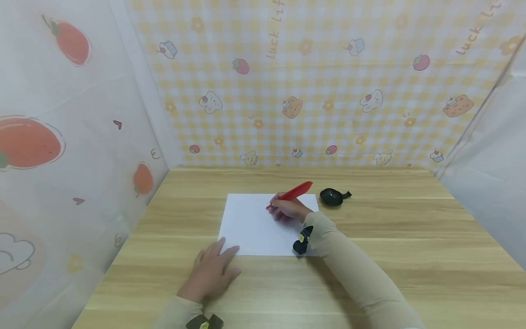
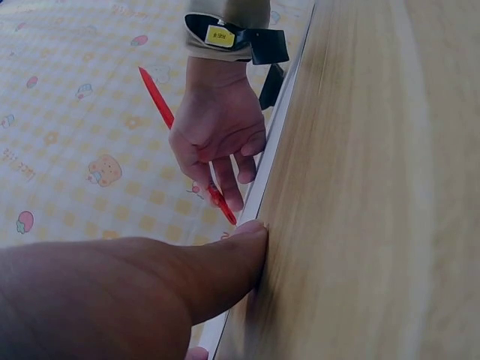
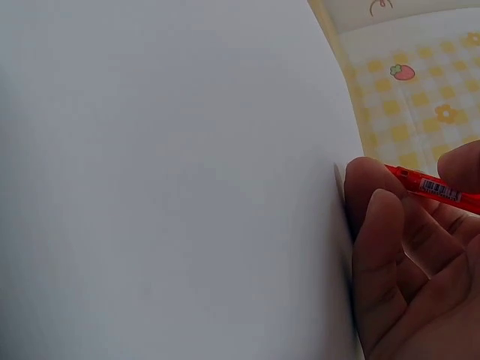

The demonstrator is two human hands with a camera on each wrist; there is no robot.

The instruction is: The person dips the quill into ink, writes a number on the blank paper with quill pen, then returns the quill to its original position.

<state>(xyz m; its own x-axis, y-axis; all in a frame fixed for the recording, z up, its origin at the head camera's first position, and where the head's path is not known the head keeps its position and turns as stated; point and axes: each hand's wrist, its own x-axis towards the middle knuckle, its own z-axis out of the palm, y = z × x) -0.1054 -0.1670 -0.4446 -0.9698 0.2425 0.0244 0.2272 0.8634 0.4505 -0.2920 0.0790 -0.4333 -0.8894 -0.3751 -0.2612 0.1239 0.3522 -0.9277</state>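
Note:
A white sheet of paper point(image 1: 246, 224) lies flat on the wooden table. My right hand point(image 1: 287, 208) pinches a red pen point(image 1: 297, 191) over the sheet's upper right part, its broad upper end slanting up to the right. In the right wrist view a barcode label shows on the pen point(image 3: 442, 190), and the curled fingers rest against the paper point(image 3: 187, 180). I see no marks on the sheet. Fingers spread, my left hand point(image 1: 211, 269) rests at the paper's lower left corner, its fingertips touching the edge.
Just right of the paper sits a black rounded object point(image 1: 331, 197) with a short strap-like tail; its kind is unclear. Behind the wooden table point(image 1: 411, 219) hangs a yellow checked cloth point(image 1: 312, 82), and a white printed cloth point(image 1: 98, 137) closes off the left side.

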